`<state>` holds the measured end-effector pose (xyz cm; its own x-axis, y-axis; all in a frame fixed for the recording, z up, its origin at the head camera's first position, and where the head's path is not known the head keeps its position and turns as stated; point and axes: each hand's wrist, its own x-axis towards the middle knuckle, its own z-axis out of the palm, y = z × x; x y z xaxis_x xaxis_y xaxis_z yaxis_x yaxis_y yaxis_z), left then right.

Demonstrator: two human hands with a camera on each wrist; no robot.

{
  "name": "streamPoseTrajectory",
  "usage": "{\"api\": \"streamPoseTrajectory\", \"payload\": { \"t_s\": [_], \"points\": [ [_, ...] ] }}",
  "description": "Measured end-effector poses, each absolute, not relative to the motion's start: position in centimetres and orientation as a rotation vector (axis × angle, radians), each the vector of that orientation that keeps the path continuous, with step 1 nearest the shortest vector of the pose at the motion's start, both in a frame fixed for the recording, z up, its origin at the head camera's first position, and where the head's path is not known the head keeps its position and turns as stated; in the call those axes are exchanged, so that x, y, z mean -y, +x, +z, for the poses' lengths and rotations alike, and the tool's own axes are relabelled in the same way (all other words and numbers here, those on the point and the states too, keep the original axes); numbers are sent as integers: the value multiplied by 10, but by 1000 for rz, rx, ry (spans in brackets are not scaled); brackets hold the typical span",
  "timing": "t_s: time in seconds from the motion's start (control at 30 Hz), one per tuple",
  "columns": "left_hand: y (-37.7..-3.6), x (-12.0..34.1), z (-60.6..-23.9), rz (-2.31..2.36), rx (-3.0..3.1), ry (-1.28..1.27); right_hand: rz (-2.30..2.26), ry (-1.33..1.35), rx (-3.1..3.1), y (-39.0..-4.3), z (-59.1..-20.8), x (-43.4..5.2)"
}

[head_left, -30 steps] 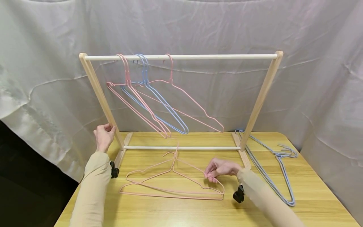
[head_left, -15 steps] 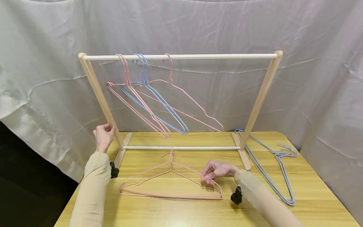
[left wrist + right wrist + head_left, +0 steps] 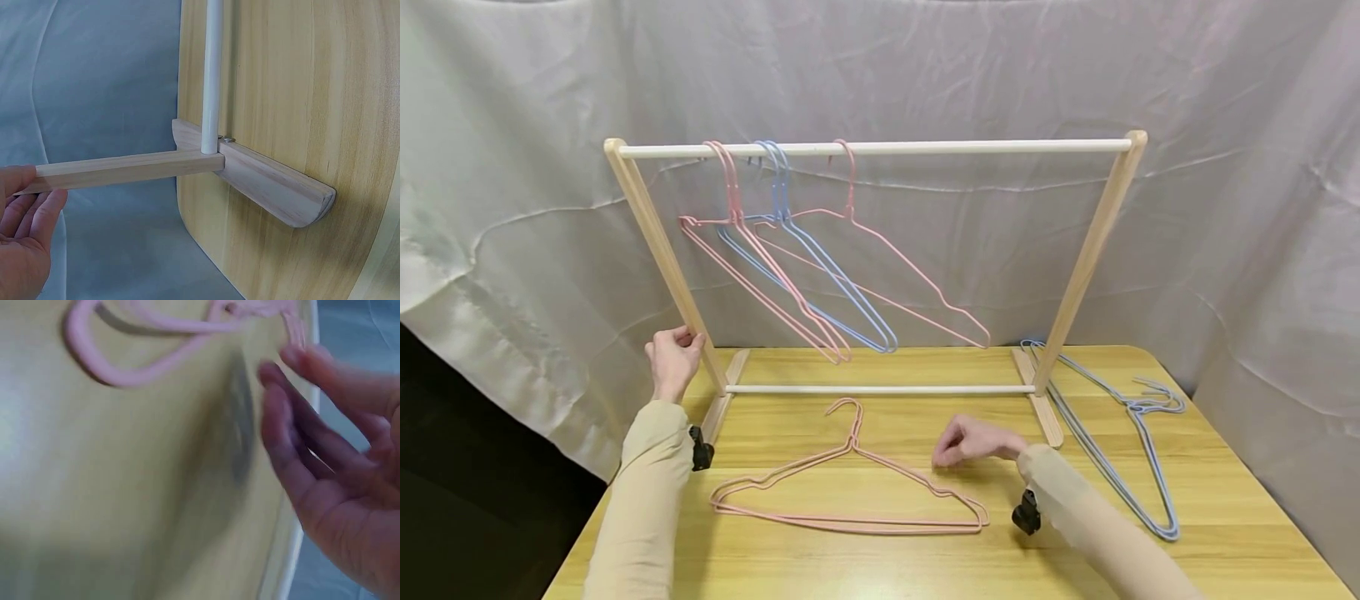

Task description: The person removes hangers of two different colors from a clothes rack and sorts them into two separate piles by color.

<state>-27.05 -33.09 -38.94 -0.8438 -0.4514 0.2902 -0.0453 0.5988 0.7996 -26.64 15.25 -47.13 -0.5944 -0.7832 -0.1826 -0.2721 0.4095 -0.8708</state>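
My left hand (image 3: 673, 364) grips the left wooden post (image 3: 125, 172) of a clothes rack, thumb on one side and fingers on the other. Two pink hangers (image 3: 917, 477) lie almost stacked on the table, hooks pointing to the back. Just off their right shoulder is my right hand (image 3: 976, 440), apart from them. Its fingers (image 3: 278, 428) are loosely bent and hold nothing in the right wrist view, where a rounded end of a pink hanger (image 3: 131, 378) shows, blurred.
From the rack's white top rail (image 3: 985, 148) hang several pink and blue hangers (image 3: 842, 275), left of its middle. Blue hangers (image 3: 1150, 467) lie on the table (image 3: 1240, 533) by the rack's right foot (image 3: 1048, 421). A grey curtain (image 3: 880, 75) hangs behind.
The right hand has lowered the upper pink hanger onto the other one and let it go. The hanger went from tilted to flat. The left hand stayed on the post.
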Motion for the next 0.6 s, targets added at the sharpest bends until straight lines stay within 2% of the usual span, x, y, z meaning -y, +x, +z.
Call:
{"api": "streamPoseTrajectory", "payload": {
  "t_s": [0.13,0.37,0.47,0.6],
  "points": [
    [-271,329,-389,-1161,2353,389,-1306,-827,-2235,-280,-444,-161],
    [-272,330,-388,-1145,2364,400,-1779,-739,-2252,-300,-350,-164],
    [-272,331,-388,-1149,2372,407,-1918,-783,-2112,-303,-316,-158],
    [-271,331,-389,-1137,2371,404,-1885,-882,-2055,-303,-290,-150]
  ]
}}
